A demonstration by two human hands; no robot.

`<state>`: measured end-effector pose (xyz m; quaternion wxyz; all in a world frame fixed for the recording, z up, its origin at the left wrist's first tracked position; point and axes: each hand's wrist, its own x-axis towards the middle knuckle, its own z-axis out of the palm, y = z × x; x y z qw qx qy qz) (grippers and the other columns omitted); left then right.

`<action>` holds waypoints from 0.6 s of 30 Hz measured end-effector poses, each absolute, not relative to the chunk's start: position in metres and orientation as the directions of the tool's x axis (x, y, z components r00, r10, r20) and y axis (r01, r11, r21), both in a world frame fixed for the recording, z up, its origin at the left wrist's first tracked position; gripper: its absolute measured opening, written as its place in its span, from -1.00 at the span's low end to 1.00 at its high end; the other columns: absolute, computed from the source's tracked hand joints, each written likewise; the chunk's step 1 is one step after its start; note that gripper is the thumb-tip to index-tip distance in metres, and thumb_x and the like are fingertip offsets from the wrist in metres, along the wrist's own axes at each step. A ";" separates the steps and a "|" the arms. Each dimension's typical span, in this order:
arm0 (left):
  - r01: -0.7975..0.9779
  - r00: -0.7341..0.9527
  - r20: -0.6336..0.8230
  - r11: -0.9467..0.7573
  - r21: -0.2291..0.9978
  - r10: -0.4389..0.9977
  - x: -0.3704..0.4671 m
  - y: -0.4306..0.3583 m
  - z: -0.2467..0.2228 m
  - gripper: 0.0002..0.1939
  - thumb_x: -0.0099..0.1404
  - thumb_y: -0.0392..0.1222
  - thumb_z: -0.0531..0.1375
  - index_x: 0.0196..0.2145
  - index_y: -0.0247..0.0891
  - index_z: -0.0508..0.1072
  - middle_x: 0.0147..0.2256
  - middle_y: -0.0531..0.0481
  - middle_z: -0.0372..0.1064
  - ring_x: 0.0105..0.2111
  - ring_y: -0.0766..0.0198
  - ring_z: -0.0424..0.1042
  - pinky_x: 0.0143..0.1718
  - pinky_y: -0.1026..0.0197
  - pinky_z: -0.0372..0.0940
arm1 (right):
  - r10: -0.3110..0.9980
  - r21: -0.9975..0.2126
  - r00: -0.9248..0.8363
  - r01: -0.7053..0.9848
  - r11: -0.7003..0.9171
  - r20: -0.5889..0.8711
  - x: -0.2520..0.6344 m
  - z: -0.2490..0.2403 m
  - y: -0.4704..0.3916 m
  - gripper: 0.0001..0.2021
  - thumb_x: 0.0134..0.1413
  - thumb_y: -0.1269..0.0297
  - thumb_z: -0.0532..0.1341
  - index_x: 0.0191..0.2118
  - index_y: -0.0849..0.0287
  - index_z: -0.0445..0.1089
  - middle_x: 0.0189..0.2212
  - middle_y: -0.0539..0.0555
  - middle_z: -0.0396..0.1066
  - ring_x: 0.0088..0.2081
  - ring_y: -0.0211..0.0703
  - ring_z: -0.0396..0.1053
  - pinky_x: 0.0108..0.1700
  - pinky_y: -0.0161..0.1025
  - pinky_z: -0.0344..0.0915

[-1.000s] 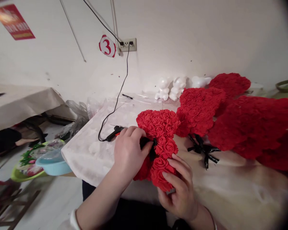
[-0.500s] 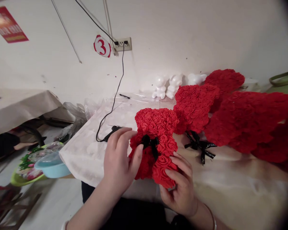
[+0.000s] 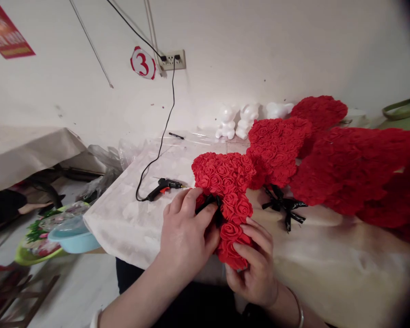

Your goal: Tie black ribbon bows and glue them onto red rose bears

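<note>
A teddy bear covered in red foam roses (image 3: 223, 171) lies at the table's front edge, its head away from me. My right hand (image 3: 256, 262) grips the bear's lower right side, fingers on the roses and thumb underneath. Over the bear's front, my left hand (image 3: 189, 228) has closed on the black ribbon bow (image 3: 208, 201), which its fingers partly cover. A black hot glue gun (image 3: 164, 186) with a red trigger lies just beyond my left hand, nozzle toward the bear.
More red rose bears (image 3: 351, 171) crowd the table's right side, near loose black ribbon bows (image 3: 283, 206). White foam bear forms (image 3: 226, 122) stand against the wall. The glue gun's cord (image 3: 167, 123) climbs to a wall socket (image 3: 174, 59). Left of the table, a blue basin (image 3: 73, 237) sits low.
My left hand has moved right and down onto the black bow, its fingers closing there. The glue gun it partly hid now shows. My right hand keeps its hold on the bear.
</note>
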<state>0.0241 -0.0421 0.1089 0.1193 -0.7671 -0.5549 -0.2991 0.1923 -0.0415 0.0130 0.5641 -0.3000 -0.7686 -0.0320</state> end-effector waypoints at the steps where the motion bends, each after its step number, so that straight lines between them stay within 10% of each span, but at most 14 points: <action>1: 0.921 0.205 0.588 -0.358 0.156 0.783 0.023 -0.042 0.109 -0.71 0.16 -0.14 0.25 -0.13 -0.14 0.54 0.06 -0.19 0.28 0.05 -0.16 0.29 -0.01 -0.25 0.29 | 0.426 -0.291 -0.183 0.497 0.817 0.886 0.192 0.013 -0.042 -0.62 -0.06 0.40 0.20 -0.06 0.11 0.22 0.05 0.18 0.16 0.16 0.19 0.18 0.03 0.24 0.34; 9: 0.824 0.194 0.637 -0.476 0.307 0.746 0.011 -0.048 0.106 -0.70 0.20 -0.31 0.18 -0.08 -0.30 0.39 0.08 -0.23 0.22 0.10 0.07 0.26 0.09 -0.03 0.29 | 0.415 -0.275 -0.199 0.492 0.826 0.888 0.192 0.015 -0.041 -0.63 -0.04 0.41 0.19 -0.05 0.14 0.21 0.06 0.18 0.14 0.17 0.18 0.15 0.05 0.21 0.34; 18: 0.896 0.248 0.571 -0.409 0.171 0.783 0.020 -0.047 0.105 -0.67 0.17 -0.25 0.22 -0.07 -0.15 0.50 0.16 -0.19 0.14 0.17 -0.12 0.17 0.13 -0.24 0.21 | 0.420 -0.291 -0.177 0.490 0.822 0.890 0.190 0.014 -0.043 -0.63 -0.05 0.44 0.19 -0.05 0.16 0.21 0.05 0.20 0.14 0.16 0.20 0.16 0.06 0.24 0.31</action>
